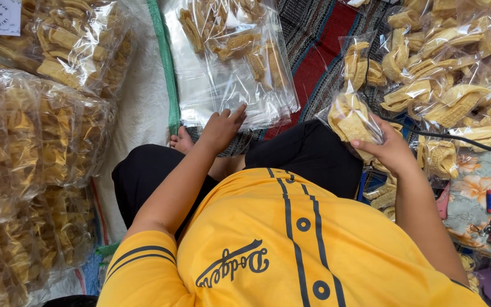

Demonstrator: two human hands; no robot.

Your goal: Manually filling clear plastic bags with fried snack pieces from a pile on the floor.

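Yellow shirt (pixel 279 244) lowest in view, the right hand (pixel 390 150) pinches a filled clear cracker bag (pixel 352 116) shut-fingered, while the left hand (pixel 221 129) rests spread on a stack of empty clear bags (pixel 228 91), packed cracker bags (pixel 456 74) beyond.

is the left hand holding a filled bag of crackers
No, the left hand rests flat on a stack of clear plastic bags, while the right hand grips the filled cracker bag.
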